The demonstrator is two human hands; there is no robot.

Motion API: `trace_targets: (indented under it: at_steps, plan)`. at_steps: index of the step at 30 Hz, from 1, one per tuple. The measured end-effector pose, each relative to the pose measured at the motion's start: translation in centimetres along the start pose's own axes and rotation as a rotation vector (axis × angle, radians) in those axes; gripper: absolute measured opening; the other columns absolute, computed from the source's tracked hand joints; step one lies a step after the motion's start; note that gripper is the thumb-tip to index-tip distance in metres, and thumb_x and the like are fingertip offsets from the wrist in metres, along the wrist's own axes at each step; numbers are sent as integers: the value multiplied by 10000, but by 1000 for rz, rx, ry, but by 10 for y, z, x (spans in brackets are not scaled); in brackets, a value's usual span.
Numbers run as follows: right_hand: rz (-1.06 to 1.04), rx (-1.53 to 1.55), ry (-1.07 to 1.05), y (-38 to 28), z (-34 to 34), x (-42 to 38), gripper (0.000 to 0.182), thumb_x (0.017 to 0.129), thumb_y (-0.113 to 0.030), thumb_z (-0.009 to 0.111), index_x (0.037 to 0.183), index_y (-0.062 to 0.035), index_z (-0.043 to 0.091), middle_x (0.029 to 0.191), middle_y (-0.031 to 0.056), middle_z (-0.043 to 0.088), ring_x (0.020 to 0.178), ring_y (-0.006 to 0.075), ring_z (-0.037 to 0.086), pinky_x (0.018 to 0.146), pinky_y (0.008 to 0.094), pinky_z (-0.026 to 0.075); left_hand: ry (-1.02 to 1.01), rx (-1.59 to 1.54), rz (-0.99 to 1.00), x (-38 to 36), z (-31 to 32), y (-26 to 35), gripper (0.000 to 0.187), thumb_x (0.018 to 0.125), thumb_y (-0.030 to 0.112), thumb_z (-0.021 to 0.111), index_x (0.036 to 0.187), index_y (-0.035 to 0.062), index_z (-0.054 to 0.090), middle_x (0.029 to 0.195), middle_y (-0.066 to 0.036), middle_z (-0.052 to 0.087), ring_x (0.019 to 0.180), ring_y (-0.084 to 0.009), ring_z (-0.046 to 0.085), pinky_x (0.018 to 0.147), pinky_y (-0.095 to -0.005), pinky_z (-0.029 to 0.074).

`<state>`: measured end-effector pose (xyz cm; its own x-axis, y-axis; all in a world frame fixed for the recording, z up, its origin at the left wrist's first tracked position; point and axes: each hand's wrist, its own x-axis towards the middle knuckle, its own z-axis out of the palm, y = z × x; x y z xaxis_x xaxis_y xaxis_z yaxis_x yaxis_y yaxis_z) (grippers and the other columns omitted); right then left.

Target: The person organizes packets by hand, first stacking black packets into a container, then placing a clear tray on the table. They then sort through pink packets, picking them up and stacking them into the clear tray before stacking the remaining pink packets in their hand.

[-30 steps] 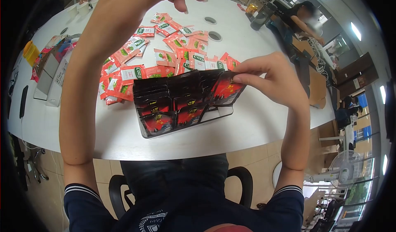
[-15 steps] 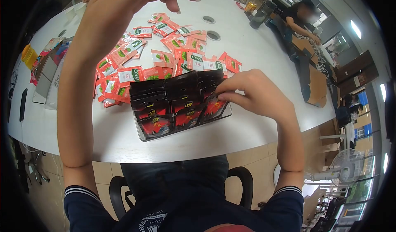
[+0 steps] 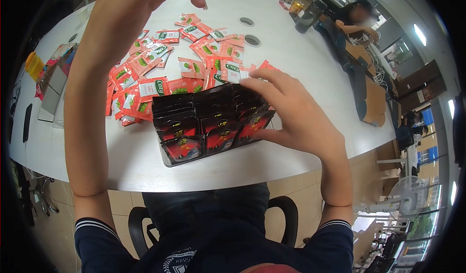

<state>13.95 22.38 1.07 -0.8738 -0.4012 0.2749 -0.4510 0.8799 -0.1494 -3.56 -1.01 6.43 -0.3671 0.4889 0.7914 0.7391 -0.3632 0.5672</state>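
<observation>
A shallow tray [image 3: 169, 164] near the table's front edge holds rows of black-and-red coffee sachets [image 3: 221, 136], standing on edge in three columns. My right hand [image 3: 301, 115] is at the tray's right end, fingers and thumb spread around the right column. Its thumb lies by the front sachet, and its fingertips reach over the back ones. Raised high on the left, my left hand [image 3: 141, 3] is partly cut off by the upper frame edge; its visible fingers are bent and apart, holding nothing I can see. Behind the tray lies a loose heap of red-and-white Cozy tea sachets [image 3: 153, 87].
A box of colourful packets [image 3: 60, 69] stands at the table's left. Opened cardboard boxes [image 3: 371, 105] and a dark jar [image 3: 308, 20] line the right edge. Across there, a person [image 3: 357, 18] works near white cables. A pedestal fan [image 3: 407, 200] stands at lower right.
My right hand has let go of the front right coffee sachet and opened, its fingers moving up and apart. That sachet now stands in the column. My left hand has shifted slightly left and up.
</observation>
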Motion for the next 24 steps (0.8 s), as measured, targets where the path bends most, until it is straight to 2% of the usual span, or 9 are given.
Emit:
trace_targets:
  at_steps: [4,7,10,15,19,22,24]
  plan:
    - [-21,6,-80,8,13,9,970,712,-155,946,1552,-84,465,1439,159,602,1379,370,547,1181,488,440,1,14,7,0,-1,0,600,1089,560,549,1392,45,610,1170,-150,698,981,-212,721,786,-327,581]
    - [-24,-9,-121,11,19,13,990,695,-178,958,1546,-59,466,1412,158,614,1361,343,563,1203,513,404,-13,9,26,0,-3,0,598,1090,554,553,1391,41,606,1171,-154,693,988,-213,720,788,-328,585]
    - [-9,-51,-143,6,17,15,1006,688,-193,963,1548,-53,460,1397,155,621,1358,325,567,1230,536,373,27,7,-45,1,-2,4,587,1095,540,556,1390,35,601,1178,-159,685,1004,-214,716,792,-330,591]
    - [-11,-66,-124,8,19,12,1011,692,-191,963,1558,-69,456,1389,149,622,1362,341,563,1256,553,351,-66,-32,48,0,-6,-3,590,1094,534,564,1403,31,591,1187,-159,678,1025,-213,710,805,-330,597]
    - [-45,58,-58,10,13,13,968,720,-224,954,1548,-87,471,1394,138,621,1369,357,558,1254,580,349,-3,10,-25,-1,-1,6,626,1081,561,571,1418,33,588,1184,-154,677,1026,-209,707,814,-325,597]
    - [-76,126,24,14,12,16,666,815,-231,894,1397,-86,605,1380,140,626,1332,375,571,1229,580,372,27,25,-102,1,1,15,649,1072,581,574,1421,33,589,1191,-153,678,1029,-209,706,816,-322,595]
    - [-114,108,56,15,11,22,409,876,-207,835,1227,-75,673,1357,142,633,1300,376,581,1210,565,388,26,26,-121,1,0,17,658,1069,588,573,1422,33,590,1196,-153,680,1032,-210,706,816,-321,593]
